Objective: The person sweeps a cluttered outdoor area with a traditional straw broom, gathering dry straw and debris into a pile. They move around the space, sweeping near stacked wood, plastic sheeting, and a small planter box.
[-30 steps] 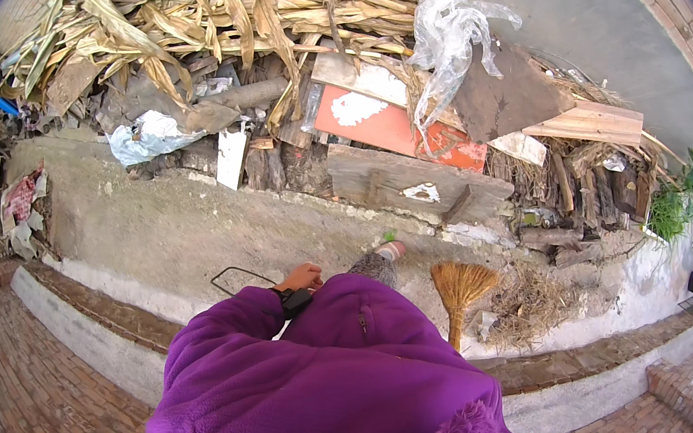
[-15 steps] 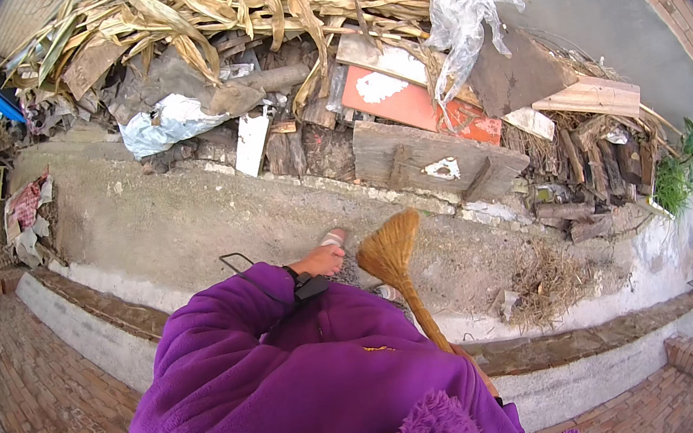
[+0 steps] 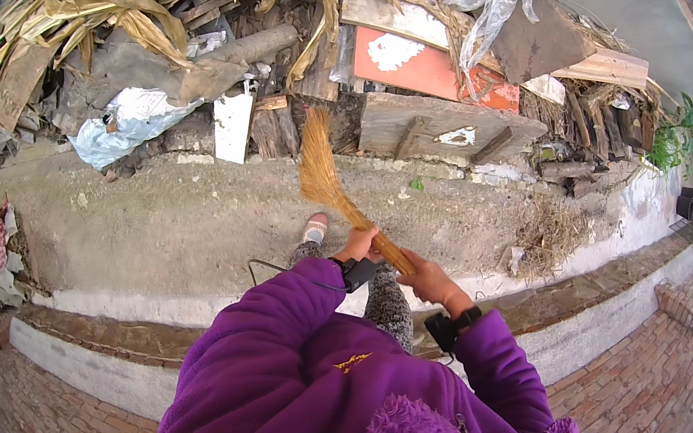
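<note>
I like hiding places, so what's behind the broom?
Around the broom, you can see grey concrete and, by its bristle tips, old wood. Whatever the broom covers can't be seen.

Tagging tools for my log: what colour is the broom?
The broom is golden straw-brown; the head view shows it best.

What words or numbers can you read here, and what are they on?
None can be read clearly.
Yellow stitching on the purple jacket: maybe letters, but too small to read.
Broom: no writing shows.
Pale plastic sheet: no words I can make out.
</note>
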A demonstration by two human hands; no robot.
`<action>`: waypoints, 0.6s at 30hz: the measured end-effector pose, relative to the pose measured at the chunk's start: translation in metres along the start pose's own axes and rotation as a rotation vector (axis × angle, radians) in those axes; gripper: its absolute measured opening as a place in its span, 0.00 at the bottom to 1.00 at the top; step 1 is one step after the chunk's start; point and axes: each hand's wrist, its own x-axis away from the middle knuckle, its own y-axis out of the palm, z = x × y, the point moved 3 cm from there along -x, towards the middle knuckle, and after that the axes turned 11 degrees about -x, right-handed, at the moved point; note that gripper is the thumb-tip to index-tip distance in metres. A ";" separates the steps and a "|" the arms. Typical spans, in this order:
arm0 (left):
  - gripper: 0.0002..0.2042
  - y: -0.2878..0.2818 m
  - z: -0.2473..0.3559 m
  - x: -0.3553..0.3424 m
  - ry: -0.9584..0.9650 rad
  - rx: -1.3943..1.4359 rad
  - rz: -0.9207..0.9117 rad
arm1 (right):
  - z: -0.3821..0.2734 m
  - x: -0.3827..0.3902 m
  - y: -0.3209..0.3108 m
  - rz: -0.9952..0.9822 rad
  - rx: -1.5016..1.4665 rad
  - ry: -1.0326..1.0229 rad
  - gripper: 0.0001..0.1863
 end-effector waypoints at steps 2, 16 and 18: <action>0.10 -0.017 0.036 -0.019 0.127 0.086 0.048 | -0.039 -0.038 -0.001 -0.069 -0.212 -0.030 0.35; 0.13 0.015 0.001 0.056 -0.267 -0.052 -0.124 | -0.036 0.044 0.011 -0.222 -0.684 0.303 0.30; 0.11 0.019 0.012 0.080 -0.204 0.035 -0.217 | -0.042 0.056 0.011 -0.191 -0.700 0.295 0.31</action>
